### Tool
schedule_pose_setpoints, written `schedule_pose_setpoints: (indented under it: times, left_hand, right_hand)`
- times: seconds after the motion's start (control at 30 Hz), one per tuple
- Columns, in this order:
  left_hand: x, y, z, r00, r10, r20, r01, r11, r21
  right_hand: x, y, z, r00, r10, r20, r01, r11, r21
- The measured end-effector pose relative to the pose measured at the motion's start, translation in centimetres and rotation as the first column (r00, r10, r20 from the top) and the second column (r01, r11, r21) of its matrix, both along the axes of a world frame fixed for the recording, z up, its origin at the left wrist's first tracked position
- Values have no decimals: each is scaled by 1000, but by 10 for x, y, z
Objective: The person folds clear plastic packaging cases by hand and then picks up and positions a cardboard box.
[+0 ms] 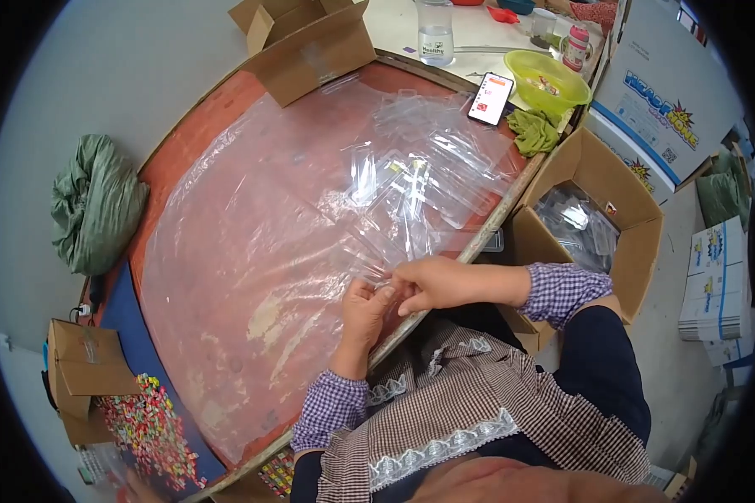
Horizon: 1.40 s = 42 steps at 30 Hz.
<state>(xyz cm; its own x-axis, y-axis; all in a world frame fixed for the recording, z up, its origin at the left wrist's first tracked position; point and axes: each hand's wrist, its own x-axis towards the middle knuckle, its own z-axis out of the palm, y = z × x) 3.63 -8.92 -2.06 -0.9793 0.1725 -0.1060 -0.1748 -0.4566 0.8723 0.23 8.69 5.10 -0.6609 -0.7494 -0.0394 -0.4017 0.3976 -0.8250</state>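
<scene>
My left hand [366, 312] is at the table's front edge, its fingers closed on a thin piece of clear plastic [372, 272]. Close against it, my right hand [424, 283] has its fingertips bent in at the same spot; what they grip is too small to make out. Just beyond both hands, clear plastic packs [419, 184] lie in a loose heap on the plastic-covered red table [252, 218].
An open carton [637, 220] with clear packs stands right of the table. Behind are a cardboard box [319, 63], a phone [491, 99], a green bowl [547, 80] and a bottle [434, 38]. Small colourful pieces [155, 427] lie lower left, near another person's blurred hand [138, 489].
</scene>
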Motion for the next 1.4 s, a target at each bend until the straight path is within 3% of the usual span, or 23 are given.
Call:
schedule_pose_setpoints:
  times: [0.13,0.23,0.33,0.4,0.5,0.8,0.87,0.9,0.93,0.97,1.03,1.1,1.17,1.23,1.27,1.3,1.33,1.4]
  left_hand:
    - [0,-5,5,1000,2,28,-3,1000,7]
    - [2,-6,7,996,-28,85,25,999,43]
    - [0,-4,11,990,-77,119,67,994,86]
    - [2,0,12,993,-58,101,56,998,23]
    - [0,3,10,994,-30,101,31,1000,-5]
    - [1,0,8,996,-60,68,60,998,-5]
    - [0,6,9,994,-99,48,99,995,-13]
    - [1,8,11,994,-40,104,45,998,-51]
    - [3,9,13,988,8,155,7,996,-93]
    - [3,12,14,978,48,201,-20,990,-138]
    - [2,14,16,983,79,166,-34,966,-256]
    - [-3,21,19,984,149,94,-115,947,-299]
    - [-17,21,28,995,84,50,-60,928,-367]
    - [-33,24,38,999,41,5,-35,901,-433]
    - [-45,31,44,996,55,-69,-85,813,-576]
    - [-59,38,50,988,56,-147,-143,702,-697]
    - [-78,44,56,990,42,-138,-128,694,-709]
    - [-109,59,62,992,23,-125,-107,680,-725]
  right_hand:
    - [2,-13,-21,981,-84,175,83,996,14]
    - [-3,-7,-34,911,-57,409,158,963,-218]
    - [-3,1,-38,907,-73,415,169,966,-198]
    - [-2,5,-39,897,-71,435,171,966,-195]
    - [-5,13,-27,939,-195,282,243,959,-145]
    - [10,-1,-46,897,-182,404,289,931,-221]
    - [12,3,-42,970,-157,185,196,957,-216]
    - [14,10,-38,985,-159,69,170,965,-202]
    - [14,20,-32,975,-211,64,220,954,-202]
    - [11,36,-22,961,-270,-53,253,942,-223]
    - [4,76,-1,883,-383,-272,317,913,-257]
    - [-1,133,11,719,-588,-371,532,809,-250]
    - [-2,193,18,526,-762,-378,724,634,-270]
    - [-13,265,-11,384,-898,-214,879,427,-214]
    - [-9,284,-21,375,-903,-207,884,416,-215]
    - [-5,298,-30,355,-895,-272,922,383,-55]
    - [-2,311,-40,345,-877,-334,938,330,105]
    - [-5,330,-85,463,-871,-162,877,425,224]
